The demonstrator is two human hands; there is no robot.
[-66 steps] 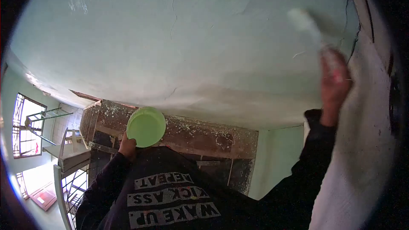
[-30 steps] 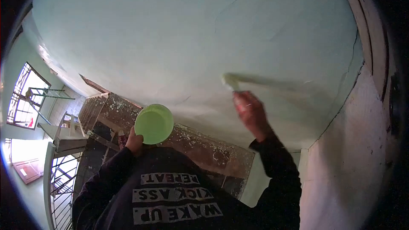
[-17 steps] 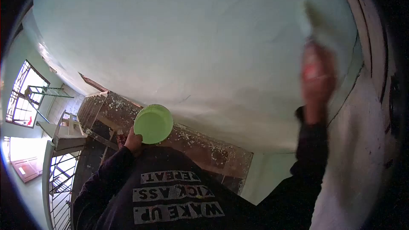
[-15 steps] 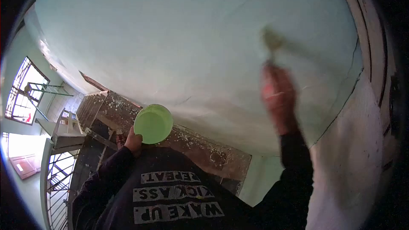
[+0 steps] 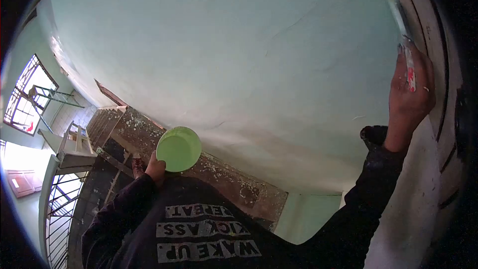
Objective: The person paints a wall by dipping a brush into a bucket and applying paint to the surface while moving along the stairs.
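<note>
My left hand (image 5: 156, 169) grips a light green plastic bowl (image 5: 179, 148) by its rim, in front of my chest. The inside of the bowl is pale green; its contents do not stand out from the plastic. On the far right, my right hand (image 5: 412, 87) is closed around a paintbrush (image 5: 409, 67) with a whitish, red-marked handle. The brush head points up and lies at the edge of the pale green wall (image 5: 224, 50), beside the beige trim (image 5: 430, 35). Thin cracks run across the wall's surface.
Below me is a brown board (image 5: 239, 182) spattered with paint. At left are a metal railing (image 5: 64, 219), a wooden chair-like piece (image 5: 77, 142), a green metal stand (image 5: 55, 97) and a bright barred window (image 5: 32, 92).
My right hand has swung right and up with the paintbrush, from over the wall to its edge at the trim. My left hand and the bowl have stayed nearly in place.
</note>
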